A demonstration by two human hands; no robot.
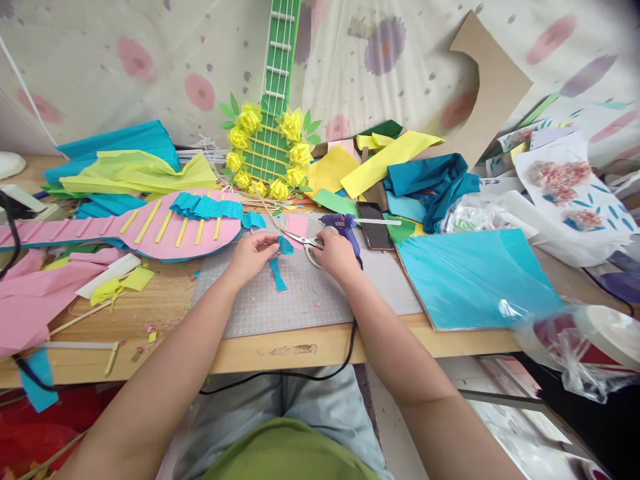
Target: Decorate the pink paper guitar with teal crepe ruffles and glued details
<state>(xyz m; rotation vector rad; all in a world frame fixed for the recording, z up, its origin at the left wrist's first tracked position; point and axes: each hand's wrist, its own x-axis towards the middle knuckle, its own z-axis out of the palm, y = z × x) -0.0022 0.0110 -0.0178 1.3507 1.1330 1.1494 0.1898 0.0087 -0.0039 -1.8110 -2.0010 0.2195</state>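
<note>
My left hand (255,257) pinches a small piece of blue paper (286,246) above the grey cutting mat (300,309). The scissors (303,241) are in my right hand (336,255), their blades pointing left towards the blue paper. Below my left fingers a narrow blue strip (277,275) lies over the mat. Just behind my right hand is a purple glue gun (341,222). Left of my hands rests a pink guitar-shaped piece (150,233) with yellow bars and a ruffled blue strip (207,207) on it.
A green guitar shape (265,152) with yellow flowers stands at the back. Behind the glue gun lies a phone (376,230). A blue board (480,277) lies at the right, and pink paper (45,293) at the left. A black cable (320,378) hangs over the front edge.
</note>
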